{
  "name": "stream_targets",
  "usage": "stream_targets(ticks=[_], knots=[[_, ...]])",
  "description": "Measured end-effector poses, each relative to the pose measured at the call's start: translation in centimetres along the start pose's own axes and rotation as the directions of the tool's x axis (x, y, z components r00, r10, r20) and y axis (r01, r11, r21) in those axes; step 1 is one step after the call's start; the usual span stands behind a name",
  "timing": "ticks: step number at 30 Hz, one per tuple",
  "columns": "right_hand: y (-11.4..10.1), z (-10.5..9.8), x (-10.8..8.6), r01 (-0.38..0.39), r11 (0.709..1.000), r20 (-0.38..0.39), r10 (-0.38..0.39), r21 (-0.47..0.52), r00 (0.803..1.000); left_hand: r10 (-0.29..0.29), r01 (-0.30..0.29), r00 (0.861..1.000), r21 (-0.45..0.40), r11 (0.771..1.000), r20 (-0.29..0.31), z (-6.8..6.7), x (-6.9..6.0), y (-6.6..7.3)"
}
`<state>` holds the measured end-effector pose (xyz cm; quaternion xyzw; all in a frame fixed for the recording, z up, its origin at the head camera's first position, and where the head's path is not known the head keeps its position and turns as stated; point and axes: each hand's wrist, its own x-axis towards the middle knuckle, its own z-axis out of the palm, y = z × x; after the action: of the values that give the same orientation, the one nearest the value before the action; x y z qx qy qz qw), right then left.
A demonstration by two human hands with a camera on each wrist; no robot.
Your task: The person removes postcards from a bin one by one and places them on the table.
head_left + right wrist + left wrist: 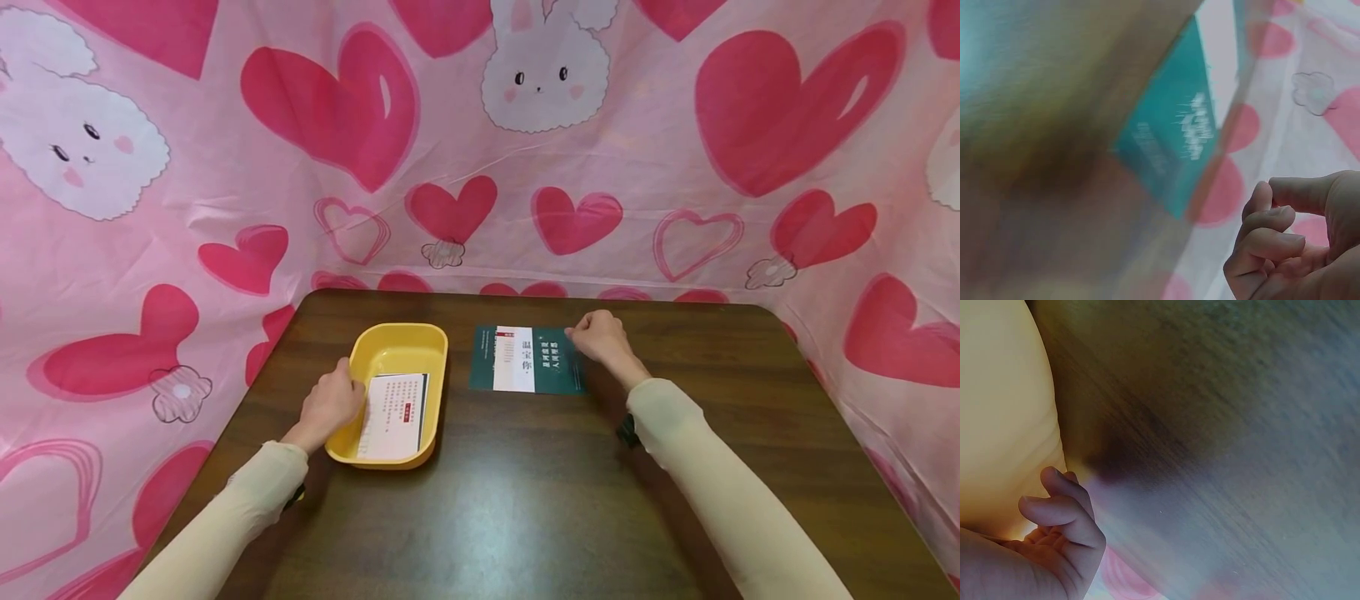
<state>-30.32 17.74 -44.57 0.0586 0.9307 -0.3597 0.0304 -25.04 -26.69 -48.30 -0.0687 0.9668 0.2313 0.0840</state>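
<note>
One green-and-white printed card (515, 358) lying on the tabletop (495, 517), left of the right hand (603, 337).
Far tabletop edge runs beyond that hand; surface extends to its right and nearer. Its thumb and forefinger are together, near the card's far corner. Card face: white lettering on green, white central band. Left hand (327, 406) clamped on the rim of a yellow basin (401, 343); printed sheet (390, 429) inside, to that hand's right.

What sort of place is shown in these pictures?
Probably a curtained-off tabletop workspace indoors: a dark wood-grain table bordered by pink heart-and-rabbit fabric, with a yellow tray holding a printed card.
</note>
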Motion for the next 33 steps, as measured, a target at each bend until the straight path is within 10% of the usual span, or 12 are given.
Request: stream_targets(ticks=[17,33], knots=[[-9.4,0.3,0.1,0.226,0.974,0.003,-0.226,0.028,0.974,0.021,-0.021,0.999,0.023,1.000,-0.028,0.1,-0.2,-0.1],[-16.1,1.6,-1.4,0.280,0.960,0.084,-0.280,0.003,0.956,0.005,-0.005,1.000,0.003,1.000,-0.014,0.0,-0.1,0.2]])
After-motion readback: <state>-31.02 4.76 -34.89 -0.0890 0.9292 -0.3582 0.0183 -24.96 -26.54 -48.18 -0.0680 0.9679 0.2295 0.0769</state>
